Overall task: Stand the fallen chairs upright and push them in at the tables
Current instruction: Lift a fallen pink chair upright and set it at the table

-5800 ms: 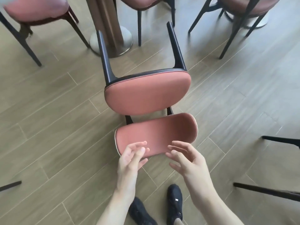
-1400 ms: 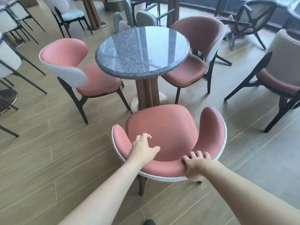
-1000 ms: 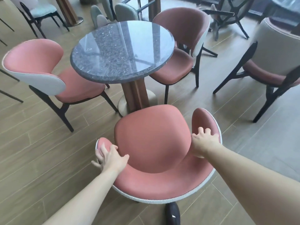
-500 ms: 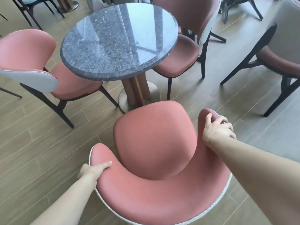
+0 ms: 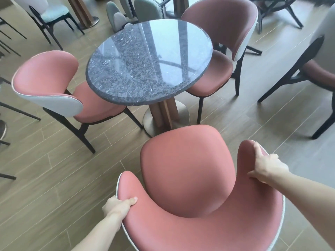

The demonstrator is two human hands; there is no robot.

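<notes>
A café or restaurant dining room is shown: a round stone desk (image 5: 148, 60) ahead of the hands, ringed by matching pink chairs (image 5: 47, 77), with more seating beyond.

- Your left hand (image 5: 119, 205) grips the left end of the chair backrest (image 5: 208, 232); the thumb lies on the pink inner face and the fingers are hidden behind the edge.
- Your right hand (image 5: 266, 163) holds the right end of the same backrest, with the fingers wrapped over its top edge.
- Both of your bare forearms reach forward from the bottom of the view, well apart.
</notes>
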